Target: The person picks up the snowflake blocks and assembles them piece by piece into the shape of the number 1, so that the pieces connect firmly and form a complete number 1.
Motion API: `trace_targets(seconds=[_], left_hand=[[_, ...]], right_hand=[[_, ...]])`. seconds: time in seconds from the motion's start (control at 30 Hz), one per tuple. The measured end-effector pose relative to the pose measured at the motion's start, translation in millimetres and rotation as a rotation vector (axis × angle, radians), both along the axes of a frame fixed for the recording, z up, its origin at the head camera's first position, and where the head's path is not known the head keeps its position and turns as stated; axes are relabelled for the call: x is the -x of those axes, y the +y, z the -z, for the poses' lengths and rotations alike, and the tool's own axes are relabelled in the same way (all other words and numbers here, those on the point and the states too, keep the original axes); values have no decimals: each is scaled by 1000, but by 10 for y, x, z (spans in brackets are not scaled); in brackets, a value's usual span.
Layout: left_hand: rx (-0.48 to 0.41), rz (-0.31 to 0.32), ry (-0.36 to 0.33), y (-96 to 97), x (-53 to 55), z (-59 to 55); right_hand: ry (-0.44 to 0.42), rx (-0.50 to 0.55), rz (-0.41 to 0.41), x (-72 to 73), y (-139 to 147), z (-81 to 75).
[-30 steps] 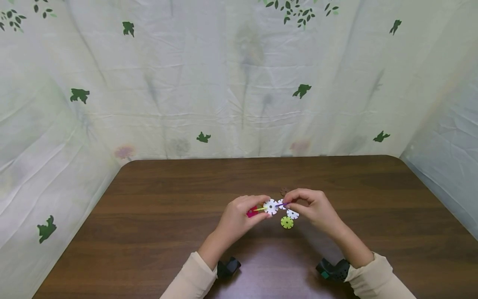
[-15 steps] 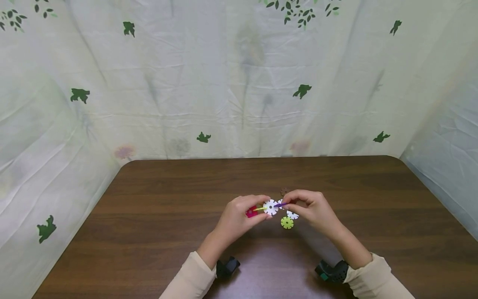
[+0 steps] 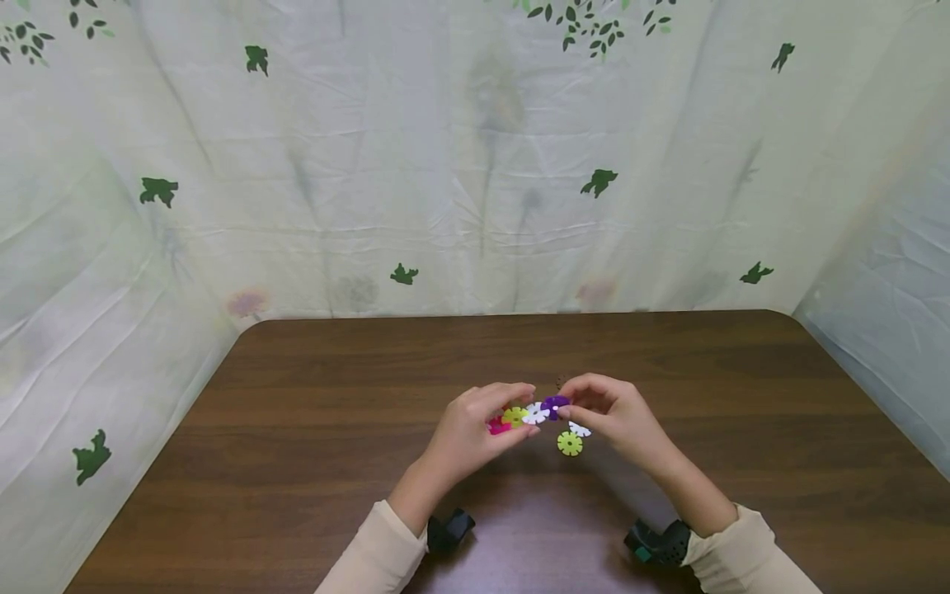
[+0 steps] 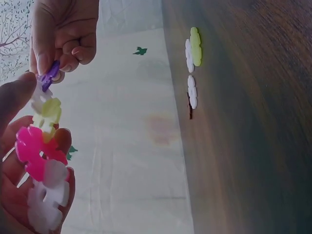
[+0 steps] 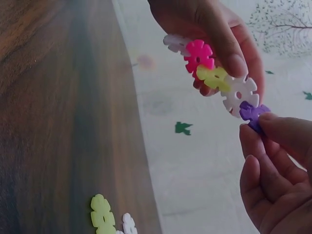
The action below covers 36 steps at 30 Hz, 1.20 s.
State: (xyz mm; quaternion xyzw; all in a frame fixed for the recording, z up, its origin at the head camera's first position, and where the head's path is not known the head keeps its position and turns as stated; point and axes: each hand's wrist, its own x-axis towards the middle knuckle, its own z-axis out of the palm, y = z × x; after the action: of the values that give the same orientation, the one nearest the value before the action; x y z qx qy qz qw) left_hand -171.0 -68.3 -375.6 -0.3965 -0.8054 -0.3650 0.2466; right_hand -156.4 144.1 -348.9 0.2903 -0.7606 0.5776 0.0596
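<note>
Held above the table is a chain of notched flower-shaped plastic discs, joined at their slots. In the right wrist view it runs from a white disc (image 5: 176, 44) through a pink disc (image 5: 198, 54), a yellow disc (image 5: 212, 76) and a second white disc (image 5: 240, 95) to a purple disc (image 5: 252, 115). My left hand (image 3: 475, 422) grips the chain, thumb and fingers at the white disc beside the purple one. Between thumb and fingertips, my right hand (image 3: 614, 412) pinches the purple disc, which meets that white disc's edge. Fingers partly cover the purple disc.
Loose discs lie on the brown wooden table (image 3: 356, 396) just beyond and below the hands: a yellow-green disc (image 3: 570, 444), two white ones, including a white disc (image 4: 192, 92), and a brown disc (image 4: 190, 113). A pale leaf-printed curtain (image 3: 475, 165) stands behind the table.
The chain has turned: the purple and yellow discs, earlier seen edge-on, now show their faces. My right hand has shifted slightly left. Both hands keep their hold.
</note>
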Motion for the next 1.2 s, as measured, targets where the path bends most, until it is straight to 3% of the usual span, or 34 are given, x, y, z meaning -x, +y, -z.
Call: trace_targets(seconds=[0.27,0.7,1.0,1.2], left_hand=[[50,-20,4,33,-32,-20],[75,-38,63,76,-50,6],[61,-58,48,75,-51,10],[55,-81,65,62,-41,15]], right_hand=[[-99,54,9,105,15,208],[-232,159,-65,79,-62,255],[-175,161,-111,88,-44,270],[-97,87,-63,166,95,256]])
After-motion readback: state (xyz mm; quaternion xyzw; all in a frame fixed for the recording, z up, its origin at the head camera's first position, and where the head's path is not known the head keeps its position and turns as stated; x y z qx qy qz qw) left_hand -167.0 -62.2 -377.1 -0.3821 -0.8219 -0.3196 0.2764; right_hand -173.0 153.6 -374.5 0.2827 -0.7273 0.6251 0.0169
